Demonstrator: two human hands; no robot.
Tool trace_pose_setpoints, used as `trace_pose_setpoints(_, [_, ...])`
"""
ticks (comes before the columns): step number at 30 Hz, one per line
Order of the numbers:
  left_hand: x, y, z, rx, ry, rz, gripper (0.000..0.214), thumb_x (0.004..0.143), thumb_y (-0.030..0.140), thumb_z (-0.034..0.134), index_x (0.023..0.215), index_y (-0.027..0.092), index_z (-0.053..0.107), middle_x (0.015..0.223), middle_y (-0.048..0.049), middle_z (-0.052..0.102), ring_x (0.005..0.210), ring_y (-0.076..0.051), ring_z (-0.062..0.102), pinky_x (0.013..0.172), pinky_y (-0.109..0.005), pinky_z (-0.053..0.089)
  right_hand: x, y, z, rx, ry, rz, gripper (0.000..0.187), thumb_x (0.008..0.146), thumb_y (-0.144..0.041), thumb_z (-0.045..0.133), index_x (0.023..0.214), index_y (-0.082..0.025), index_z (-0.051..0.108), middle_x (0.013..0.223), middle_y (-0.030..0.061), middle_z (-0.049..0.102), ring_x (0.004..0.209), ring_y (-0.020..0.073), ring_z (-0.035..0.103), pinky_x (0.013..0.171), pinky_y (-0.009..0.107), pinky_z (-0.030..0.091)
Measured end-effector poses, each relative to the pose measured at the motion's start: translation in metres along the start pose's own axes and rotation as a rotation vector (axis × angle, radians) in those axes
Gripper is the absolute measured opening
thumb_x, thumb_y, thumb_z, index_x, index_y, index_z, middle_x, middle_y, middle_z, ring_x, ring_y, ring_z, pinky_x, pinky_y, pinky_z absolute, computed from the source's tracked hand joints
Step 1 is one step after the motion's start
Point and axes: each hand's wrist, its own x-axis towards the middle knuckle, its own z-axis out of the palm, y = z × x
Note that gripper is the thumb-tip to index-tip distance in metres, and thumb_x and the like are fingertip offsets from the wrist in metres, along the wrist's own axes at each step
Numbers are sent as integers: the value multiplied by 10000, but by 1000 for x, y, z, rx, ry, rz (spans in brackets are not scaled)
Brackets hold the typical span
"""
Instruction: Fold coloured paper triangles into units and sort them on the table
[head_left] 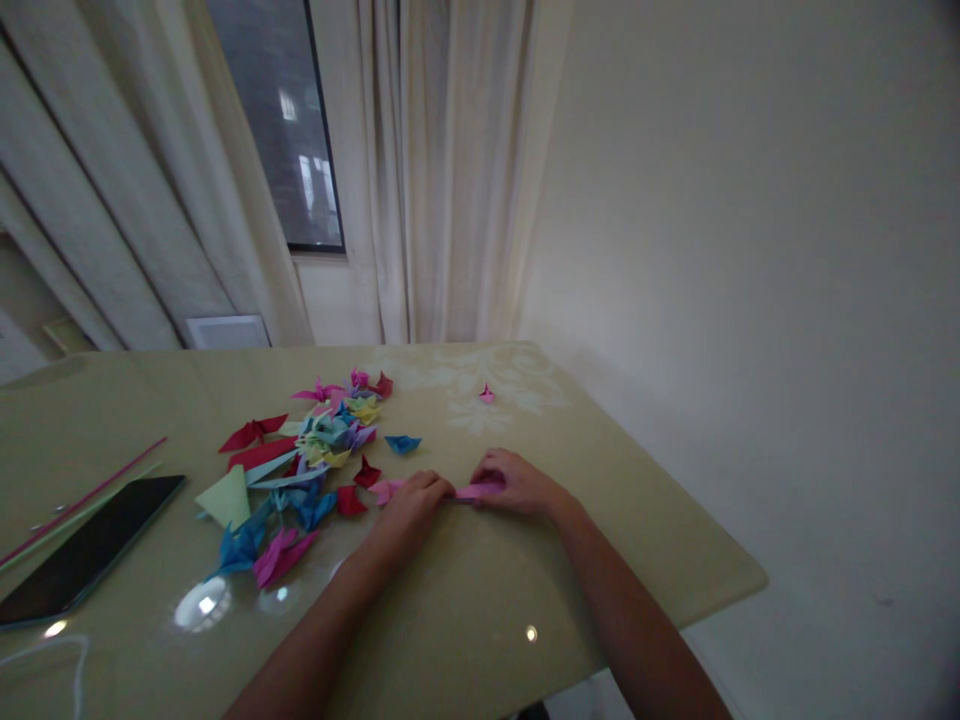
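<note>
Both my hands rest on the yellowish table (pixel 525 590) and pinch one small pink paper piece (pixel 477 491) between them. My left hand (pixel 412 505) has its fingers curled onto the paper's left end. My right hand (pixel 517 482) presses down on its right end with closed fingers. Just left of my left hand lies a pile of folded paper shapes (pixel 322 450) in red, blue, yellow, pink and green. A blue folded piece (pixel 403 443) lies apart, a little beyond my hands.
A dark phone or tablet (pixel 82 550) lies at the left, with thin pink and green strips (pixel 82 500) beside it. A lone pink folded piece (pixel 487 395) sits farther back. The table's edge runs to the right, close to the wall. Curtains and a window stand behind.
</note>
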Motion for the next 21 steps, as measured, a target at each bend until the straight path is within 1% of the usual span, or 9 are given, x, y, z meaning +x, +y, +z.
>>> trace_pose_setpoints(5, [0, 4, -3, 13, -28, -22, 343, 975, 68, 464, 1124, 204, 742, 1129, -85, 723, 1094, -234, 658, 955, -351, 502, 0, -1, 2, -14, 30, -3, 291, 780, -311, 913, 1012, -196, 780, 1009, 44, 684, 981, 216, 630, 869, 314, 482])
trace_pose_setpoints(8, [-1, 8, -2, 44, -12, 11, 286, 997, 115, 487, 1113, 204, 732, 1116, -81, 724, 1083, -230, 658, 947, -344, 503, 1, -2, 4, -19, 42, -30, 244, 809, -309, 890, 992, -189, 781, 1003, 48, 684, 969, 211, 630, 862, 312, 485])
trace_pose_setpoints(10, [-1, 9, 0, 76, 39, 51, 252, 1021, 168, 492, 1110, 209, 725, 1096, -78, 725, 1065, -230, 659, 924, -340, 510, 1, -2, 4, -17, 51, -42, 197, 841, -310, 859, 970, -185, 778, 973, 46, 684, 938, 205, 632, 837, 307, 487])
trace_pose_setpoints(11, [-1, 8, 1, 96, 84, 66, 249, 1030, 184, 487, 1110, 213, 721, 1085, -77, 726, 1053, -230, 661, 915, -339, 514, 1, -1, 5, -17, 53, -46, 181, 848, -300, 850, 966, -184, 776, 962, 45, 685, 927, 203, 631, 832, 307, 486])
trace_pose_setpoints(14, [1, 2, -2, 191, 273, 52, 274, 1030, 161, 463, 1126, 218, 714, 1079, -79, 732, 1031, -230, 667, 925, -347, 515, 1, 1, 4, -21, 44, -53, 177, 826, -239, 856, 972, -184, 772, 960, 43, 686, 930, 205, 630, 834, 307, 481])
trace_pose_setpoints(16, [1, -4, -12, 294, 389, -22, 285, 1012, 135, 469, 1142, 207, 713, 1083, -90, 733, 1030, -245, 664, 939, -366, 507, 1, 2, 4, -24, 28, -45, 214, 798, -230, 876, 981, -188, 773, 976, 43, 686, 946, 211, 629, 846, 314, 477])
trace_pose_setpoints(17, [-1, -8, -20, 360, 433, -82, 288, 1005, 133, 476, 1156, 200, 712, 1093, -99, 732, 1040, -261, 659, 938, -380, 502, 1, 2, 4, -24, 23, -37, 231, 787, -236, 885, 984, -190, 773, 984, 43, 686, 951, 213, 628, 850, 318, 475])
trace_pose_setpoints(19, [-6, -13, -39, 518, 495, -244, 292, 1004, 159, 482, 1192, 181, 704, 1139, -125, 721, 1077, -305, 641, 929, -422, 491, 1, 3, 4, -21, 18, -16, 251, 774, -235, 894, 990, -193, 773, 994, 41, 683, 951, 214, 626, 851, 320, 472])
trace_pose_setpoints(21, [-13, -18, -56, 678, 510, -447, 305, 1014, 184, 459, 1213, 156, 689, 1212, -161, 696, 1124, -354, 618, 918, -464, 480, 1, 2, 4, -18, 18, -2, 257, 773, -223, 889, 999, -194, 772, 999, 40, 678, 951, 213, 623, 846, 318, 469])
